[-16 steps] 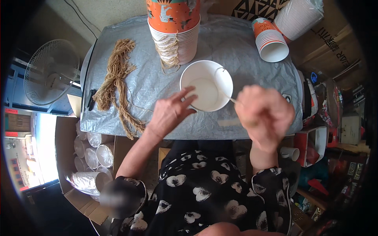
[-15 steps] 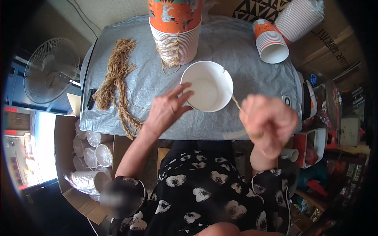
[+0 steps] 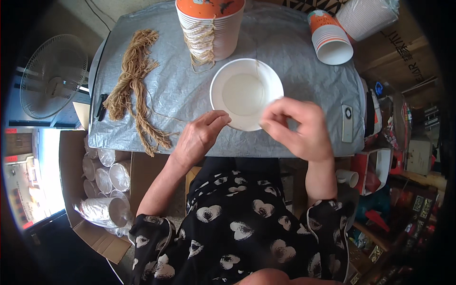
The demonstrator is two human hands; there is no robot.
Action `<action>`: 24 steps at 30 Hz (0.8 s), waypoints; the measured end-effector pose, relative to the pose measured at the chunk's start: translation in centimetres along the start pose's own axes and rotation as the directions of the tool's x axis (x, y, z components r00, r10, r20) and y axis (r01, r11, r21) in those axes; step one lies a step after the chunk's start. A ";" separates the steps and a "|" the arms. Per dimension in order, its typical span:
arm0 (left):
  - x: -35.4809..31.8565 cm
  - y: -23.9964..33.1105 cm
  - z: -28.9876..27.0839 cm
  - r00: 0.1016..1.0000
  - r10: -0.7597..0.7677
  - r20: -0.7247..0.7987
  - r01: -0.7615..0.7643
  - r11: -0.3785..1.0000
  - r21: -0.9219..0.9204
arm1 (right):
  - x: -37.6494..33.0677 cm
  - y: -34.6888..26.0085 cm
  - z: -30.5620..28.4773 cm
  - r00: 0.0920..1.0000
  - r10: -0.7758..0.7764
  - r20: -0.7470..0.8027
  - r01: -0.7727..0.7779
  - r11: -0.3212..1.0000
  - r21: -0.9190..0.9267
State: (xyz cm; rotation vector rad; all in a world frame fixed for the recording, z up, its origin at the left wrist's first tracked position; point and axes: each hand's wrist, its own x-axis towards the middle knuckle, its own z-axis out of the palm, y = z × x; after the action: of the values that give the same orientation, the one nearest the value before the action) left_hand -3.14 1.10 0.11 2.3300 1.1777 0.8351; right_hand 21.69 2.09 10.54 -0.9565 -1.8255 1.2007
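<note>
- A bench [image 3: 304,61] covered with grey sheet carries the work.
- A white paper bowl [image 3: 246,93] stands near its front edge.
- The left hand [image 3: 198,137] touches the bowl's near rim, fingers loosely apart.
- The right hand [image 3: 299,127] pinches together at the rim's right side; what it pinches I cannot tell.
- A bundle of jute cords [image 3: 135,90] lies at the left, and a stack of paper cups [image 3: 211,23] stands behind.

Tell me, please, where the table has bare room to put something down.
Bare grey cover lies between the white paper bowl and the tipped cup stack, and between the twine bundle and the bowl. The near edge is crowded by the left hand and right hand.
</note>
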 end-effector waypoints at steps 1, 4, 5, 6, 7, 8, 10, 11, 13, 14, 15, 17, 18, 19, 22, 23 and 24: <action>-0.5 0.3 0.2 1.000 -0.015 -0.009 0.015 1.000 -0.005 | 0.3 1.1 0.8 0.994 0.110 0.005 -0.110 0.993 0.047; -2.0 0.5 0.7 0.999 -0.049 -0.011 0.049 0.999 0.001 | 0.7 4.6 2.0 0.968 0.234 0.088 -0.233 0.972 -0.027; -2.3 0.6 0.8 0.997 -0.071 0.003 0.070 0.997 0.037 | 0.7 5.0 2.2 0.964 0.250 0.088 -0.241 0.965 -0.104; -2.6 0.5 0.8 0.995 -0.096 0.012 0.094 0.993 0.076 | 0.6 5.2 2.5 0.963 0.253 0.091 -0.244 0.965 -0.100; -2.7 0.4 0.9 0.995 -0.100 0.015 0.099 0.992 0.077 | 0.5 5.4 2.8 0.960 0.262 0.096 -0.250 0.961 -0.117; -2.7 0.2 1.0 0.996 -0.088 -0.010 0.088 0.990 0.108 | 0.5 5.5 3.0 0.958 0.270 0.099 -0.256 0.957 -0.135; -2.9 0.1 1.2 0.997 -0.075 -0.030 0.079 0.987 0.138 | 0.4 5.6 3.4 0.959 0.270 0.087 -0.252 0.952 -0.175; -3.0 0.1 1.4 0.998 -0.060 -0.034 0.064 0.990 0.125 | 0.3 5.5 3.5 0.961 0.266 0.072 -0.244 0.944 -0.220; -3.2 0.1 1.6 0.998 -0.051 -0.039 0.055 0.992 0.110 | 0.4 5.5 3.4 0.951 0.295 0.092 -0.262 0.927 -0.268; -3.2 0.1 1.6 0.999 -0.021 -0.038 0.025 0.994 0.109 | 0.5 5.4 3.3 0.941 0.322 0.108 -0.275 0.908 -0.316; -3.1 0.1 1.7 0.999 0.010 -0.036 -0.007 0.994 0.106 | 0.5 5.4 3.2 0.939 0.325 0.108 -0.278 0.907 -0.317; -2.9 0.3 1.7 0.999 0.011 -0.030 -0.008 0.994 0.108 | 0.5 5.3 3.1 0.923 0.367 0.115 -0.299 0.873 -0.385; -2.8 0.4 1.6 1.000 0.014 -0.024 -0.011 0.993 0.114 | 0.4 5.3 3.0 0.922 0.368 0.115 -0.300 0.872 -0.387; -2.7 0.5 1.6 1.000 0.013 -0.025 -0.010 0.994 0.112 | 0.4 5.4 2.9 0.921 0.373 0.113 -0.302 0.866 -0.400; -2.6 0.6 1.7 1.000 0.021 -0.015 -0.019 0.992 0.122 | 0.4 5.3 2.8 0.911 0.397 0.114 -0.319 0.850 -0.419; -2.6 0.5 1.8 0.999 0.032 -0.018 -0.029 0.991 0.132 | 0.4 5.2 2.8 0.902 0.416 0.114 -0.335 0.842 -0.424; -2.6 0.6 1.8 0.999 0.045 -0.021 -0.041 0.989 0.142 | 0.2 5.4 2.8 0.902 0.417 0.115 -0.335 0.841 -0.425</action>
State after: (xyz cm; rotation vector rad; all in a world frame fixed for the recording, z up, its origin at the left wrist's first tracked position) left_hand -2.83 -1.51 -1.78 2.4735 1.2377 0.8209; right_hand 20.13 2.72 4.70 -1.5332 -2.1629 1.2132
